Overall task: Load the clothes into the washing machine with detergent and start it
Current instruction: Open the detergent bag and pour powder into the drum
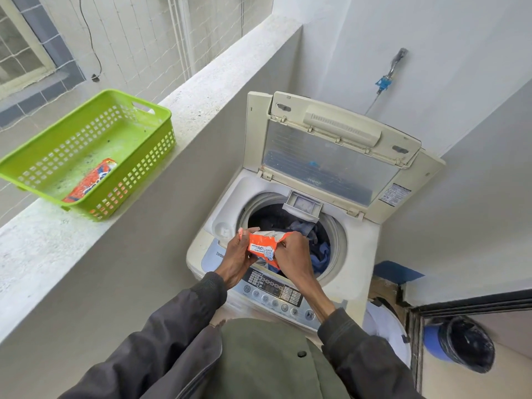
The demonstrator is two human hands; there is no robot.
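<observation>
A top-loading washing machine (354, 254) stands in the corner with its lid (331, 156) raised. Dark and blue clothes (319, 249) lie in the drum. A small drawer (302, 205) juts out at the drum's back rim. Over the drum's front edge, both hands hold an orange detergent packet (263, 246). My left hand (239, 257) grips its left end and my right hand (293, 254) pinches its right end. The control panel (276, 292) with its buttons lies just below my wrists.
A green plastic basket (138, 156) sits on the concrete ledge (57, 234) to the left, with a second orange detergent packet (89, 180) inside. A tap (394, 70) is on the back wall. A dark bucket (463, 344) and a blue item stand at the lower right.
</observation>
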